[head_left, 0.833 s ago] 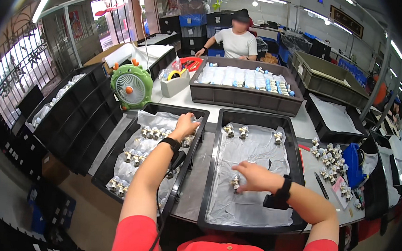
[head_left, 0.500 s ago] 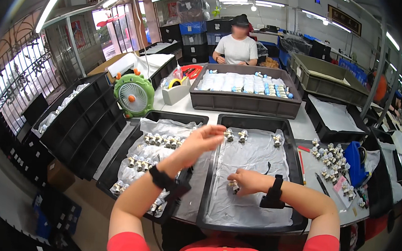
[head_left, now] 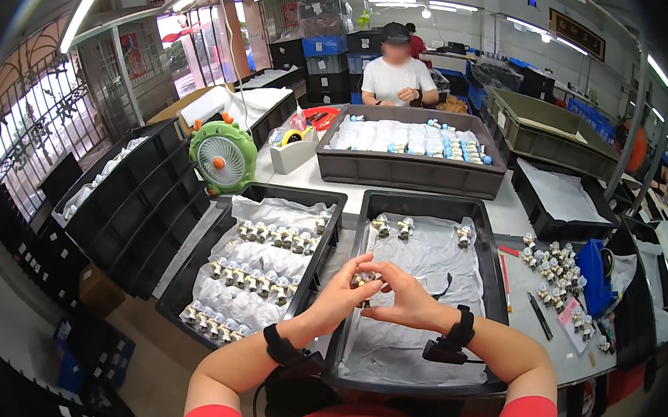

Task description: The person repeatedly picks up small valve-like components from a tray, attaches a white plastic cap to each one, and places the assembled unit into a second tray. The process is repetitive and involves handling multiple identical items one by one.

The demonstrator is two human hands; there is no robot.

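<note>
One small figurine [head_left: 363, 280] held up over the left edge of the right black tray [head_left: 414, 385], partly hidden. Left hand [head_left: 339, 295] closed on it in a pinch. Right hand [head_left: 407, 296] half curled, forefinger and thumb well apart, forefinger close at the same figurine; cannot tell whether gripping too. Inside that tray, toward the back, three more figurines [head_left: 405, 228] on white paper [head_left: 418, 340]. To the tray's left, another black tray [head_left: 288, 195] with rows of figurines [head_left: 252, 276]. To its right, a loose cluster of figurines [head_left: 553, 266], a black pen [head_left: 540, 315] and a blue tape holder [head_left: 591, 276]. Behind it, a large brown tray [head_left: 407, 175].
</note>
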